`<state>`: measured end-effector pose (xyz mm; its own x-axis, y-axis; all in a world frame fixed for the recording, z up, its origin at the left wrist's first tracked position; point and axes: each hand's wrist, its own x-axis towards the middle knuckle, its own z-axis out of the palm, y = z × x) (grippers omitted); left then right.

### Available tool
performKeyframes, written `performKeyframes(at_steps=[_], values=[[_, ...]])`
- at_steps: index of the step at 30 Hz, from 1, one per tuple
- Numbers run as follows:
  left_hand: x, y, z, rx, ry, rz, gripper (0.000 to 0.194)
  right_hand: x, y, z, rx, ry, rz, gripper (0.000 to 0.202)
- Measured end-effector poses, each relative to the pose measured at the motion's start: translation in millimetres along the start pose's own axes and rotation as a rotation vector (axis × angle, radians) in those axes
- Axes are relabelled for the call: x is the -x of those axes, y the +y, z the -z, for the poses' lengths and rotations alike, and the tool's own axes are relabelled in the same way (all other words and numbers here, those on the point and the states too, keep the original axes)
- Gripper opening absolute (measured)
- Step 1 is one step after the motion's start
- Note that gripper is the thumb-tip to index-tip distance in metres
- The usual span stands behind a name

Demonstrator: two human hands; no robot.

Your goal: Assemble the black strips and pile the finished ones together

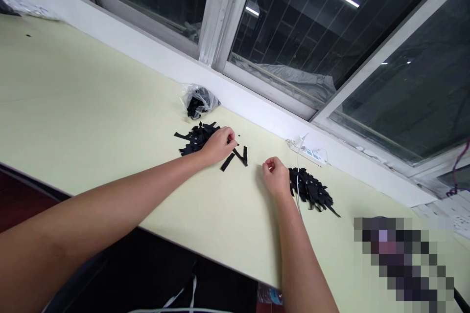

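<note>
My left hand (219, 145) is closed at the right side of a pile of black strips (196, 138), fingertips pinched; what they hold, if anything, is too small to make out. Just right of and below its fingertips, a few loose black strips (227, 162) lie on the pale table. My right hand (275, 174) is curled, thumb and fingertips together, beside the left end of a second pile of black strips (315, 190). Whether something is between those fingertips cannot be seen.
A clear plastic bag (200, 101) with black pieces stands behind the left pile. A white power strip (306, 151) lies by the wall, its cable crossing the right pile. A blurred-out object (400, 259) is at the right. The table (110, 122) ends at a near edge.
</note>
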<state>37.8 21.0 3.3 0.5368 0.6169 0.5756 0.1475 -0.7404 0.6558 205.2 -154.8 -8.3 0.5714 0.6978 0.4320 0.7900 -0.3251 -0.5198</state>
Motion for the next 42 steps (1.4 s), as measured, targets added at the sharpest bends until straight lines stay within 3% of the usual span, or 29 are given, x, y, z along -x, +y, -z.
performKeyframes(at_steps=[7,13,18,22,27,35,42], values=[[3,-4,-4.6,0.0,-0.042,-0.061,0.006,9,-26,-32,0.05,-0.206,0.385,0.034],[8,0,-7.6,-0.014,-0.072,-0.074,0.007,14,-40,-40,0.133,-0.259,0.43,0.033],[9,3,-5.7,0.013,-0.08,-0.074,0.013,12,-42,-35,0.043,-0.201,0.424,0.029],[10,5,-2.4,0.122,-0.114,0.004,0.03,10,-42,-32,-0.192,-0.056,0.227,0.019],[10,3,-3.7,0.156,-0.129,0.038,0.031,8,-38,-34,-0.468,-0.042,-0.046,0.024],[8,0,-8.5,0.195,-0.132,0.018,0.027,3,-33,-35,-0.712,-0.101,-0.252,0.031],[13,8,-4.9,0.169,-0.195,0.011,0.027,1,-28,-32,-0.808,-0.104,-0.302,0.033]])
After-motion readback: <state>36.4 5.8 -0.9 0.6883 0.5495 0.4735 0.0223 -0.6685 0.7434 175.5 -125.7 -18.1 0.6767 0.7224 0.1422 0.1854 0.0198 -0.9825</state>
